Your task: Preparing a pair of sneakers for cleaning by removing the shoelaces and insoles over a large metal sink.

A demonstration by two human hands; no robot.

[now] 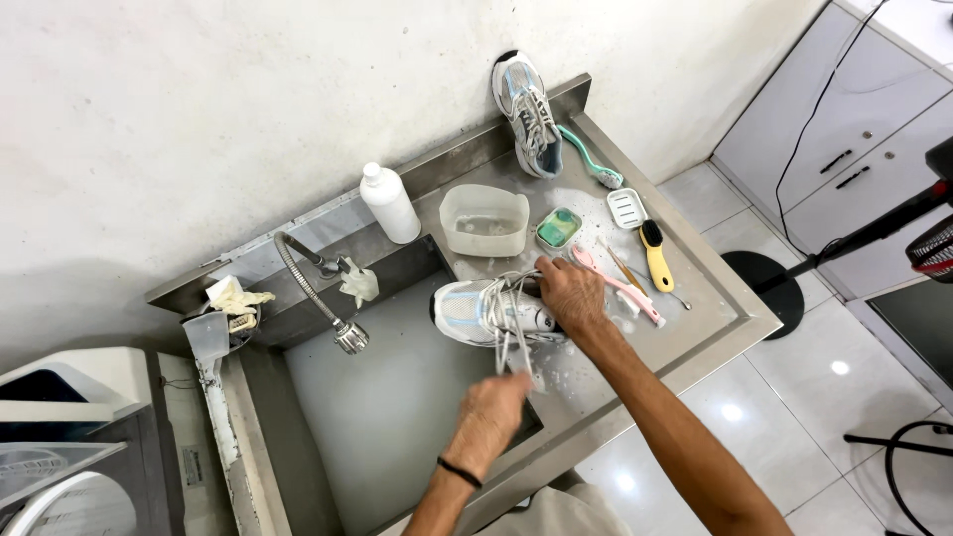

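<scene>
A white and light-blue sneaker [467, 310] lies on its side at the sink's right edge, laces hanging loose. My right hand [571, 295] grips its heel end and steadies it on the steel counter [710, 298]. My left hand [493, 409], with a black band at the wrist, is closed on a small object against the laces; it is blurred and I cannot tell what it is. A second matching sneaker [527, 114] stands at the counter's back corner, propped against the wall.
On the counter: a clear plastic tub [483, 220], white bottle [390, 203], green soap dish [559, 228], white soap dish [626, 207], yellow brush [655, 255], pink brush [617, 286], teal brush [590, 159]. A flexible faucet [316, 294] hangs over the sink [377, 407]. Black fan base [762, 283] on the floor.
</scene>
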